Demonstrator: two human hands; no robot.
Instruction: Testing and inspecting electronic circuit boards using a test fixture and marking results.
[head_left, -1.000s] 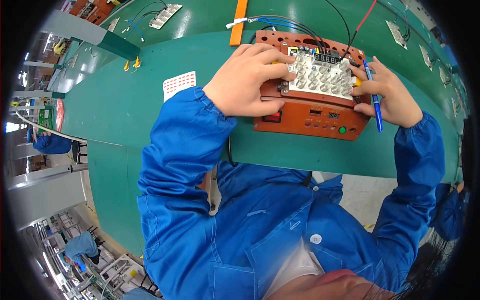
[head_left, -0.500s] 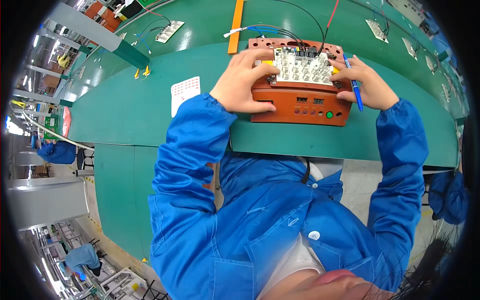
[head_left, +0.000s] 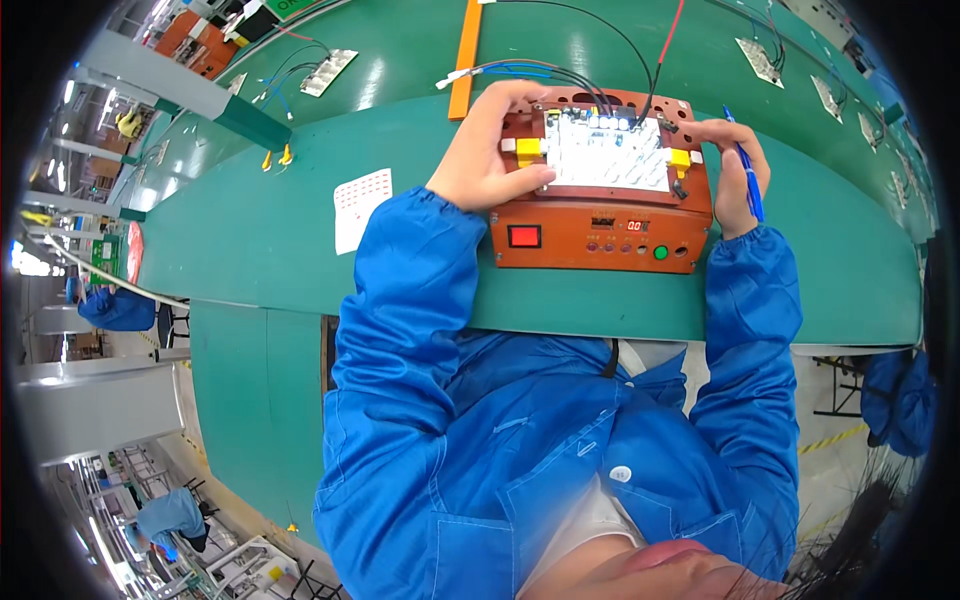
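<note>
Both hands grip stuff up top: left hand (head_left: 487,160) pins the white circuit board (head_left: 607,152) steady on the orange test box (head_left: 600,235); right hand (head_left: 728,165) pinches a blue pen (head_left: 745,170).

1. I log a green bench (head_left: 300,230), its surface curving across the view, with a second green surface behind it
2. Orange test box (head_left: 600,225) standing on the near bench at centre right, a red switch on its front face
3. White paper card (head_left: 360,205) with red marks, flat on the bench, left of the box and apart from it
4. Orange strip (head_left: 466,55) lying at the seam between the two surfaces
5. White circuit panels (head_left: 328,72) on the far surface, wires attached
</note>
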